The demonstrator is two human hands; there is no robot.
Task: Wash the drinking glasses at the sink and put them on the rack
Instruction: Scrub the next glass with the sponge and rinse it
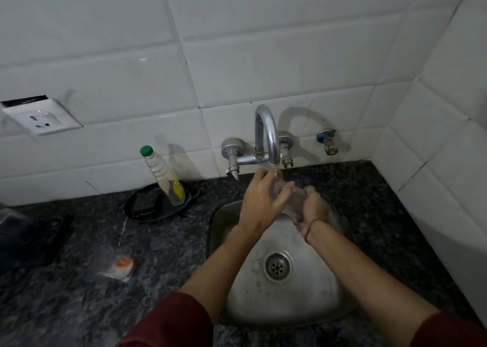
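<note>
glass [288, 195] was held tilted under the tap [267, 133], above the sink [303, 302], with a thin stream of water hitting its upper end. left hand [259, 200] gripped it from the side, fingers curled across the wall. right hand [313, 208] clasped the lower end. second glass [102, 257] sat on the counter [158, 254], well left of the sink, just beside a blurred orange-and-white item [122, 265].
</note>
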